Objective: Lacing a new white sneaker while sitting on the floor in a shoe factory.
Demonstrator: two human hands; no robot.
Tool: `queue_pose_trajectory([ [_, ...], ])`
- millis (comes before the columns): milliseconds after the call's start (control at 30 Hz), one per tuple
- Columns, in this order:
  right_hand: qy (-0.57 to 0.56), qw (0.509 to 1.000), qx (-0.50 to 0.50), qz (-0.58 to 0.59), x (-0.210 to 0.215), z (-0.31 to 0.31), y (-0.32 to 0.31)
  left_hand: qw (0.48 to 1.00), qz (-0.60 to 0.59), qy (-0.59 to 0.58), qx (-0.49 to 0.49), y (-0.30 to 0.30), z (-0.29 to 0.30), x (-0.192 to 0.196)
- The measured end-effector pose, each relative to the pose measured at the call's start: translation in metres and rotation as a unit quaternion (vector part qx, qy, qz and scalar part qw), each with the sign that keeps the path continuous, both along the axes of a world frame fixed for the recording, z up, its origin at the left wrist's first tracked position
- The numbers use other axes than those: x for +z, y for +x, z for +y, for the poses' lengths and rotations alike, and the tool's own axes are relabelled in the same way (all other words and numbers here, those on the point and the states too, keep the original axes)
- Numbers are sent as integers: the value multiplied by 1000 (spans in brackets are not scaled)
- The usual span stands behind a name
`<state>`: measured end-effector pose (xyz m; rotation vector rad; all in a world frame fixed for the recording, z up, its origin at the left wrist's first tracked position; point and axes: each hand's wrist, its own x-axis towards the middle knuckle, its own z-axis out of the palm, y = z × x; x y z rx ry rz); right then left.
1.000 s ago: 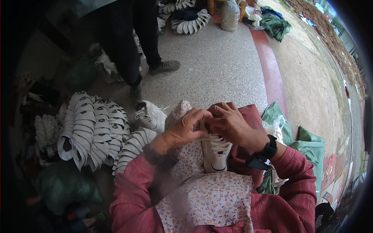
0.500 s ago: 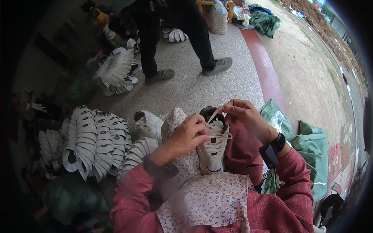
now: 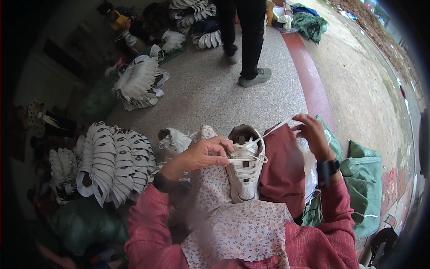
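A white sneaker (image 3: 245, 181) with a dark lining rests on my lap, its heel opening away from me. Its flat white shoelace (image 3: 278, 127) runs criss-cross over the tongue, and one end stretches up to the right. My right hand (image 3: 312, 131) pinches that end between thumb and fingers, well clear of the shoe. My left hand (image 3: 207, 154) is bent against the shoe's left edge near the upper eyelets, thumb and index finger gripping there. Whether it also holds lace is hard to see. A small loop of lace sticks out at the shoe's right side.
Nested stacks of white shoe uppers (image 3: 109, 163) lie to my left, with another white shoe (image 3: 174, 140) beside my knee. More uppers (image 3: 139, 83) are piled farther off. A person in dark trousers (image 3: 251, 40) walks ahead. Green sacks (image 3: 358, 184) lie to my right.
My right hand has drawn the lace end away to the right, off the shoe. My left hand has shifted slightly left to the shoe's edge. The walking person has moved right and farther away.
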<state>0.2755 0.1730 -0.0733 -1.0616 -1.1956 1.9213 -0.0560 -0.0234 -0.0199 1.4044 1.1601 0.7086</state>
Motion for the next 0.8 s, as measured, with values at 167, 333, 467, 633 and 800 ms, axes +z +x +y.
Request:
queue_pose_trajectory([
  [167, 422, 856, 274, -120, 37, -53, -16, 975, 135, 171, 41, 6, -16, -2],
  [333, 539, 761, 334, -138, 43, -67, -41, 978, 106, 178, 28, 6, -19, -2],
  [467, 600, 711, 317, -185, 37, -62, -47, 978, 152, 143, 30, 1, -28, -1],
  [633, 574, 721, 272, -277, 56, -80, -59, 967, 212, 118, 72, 10, -32, -3],
  [800, 360, 852, 191, -329, 59, -76, -54, 979, 145, 31, 140, 21, -12, 8],
])
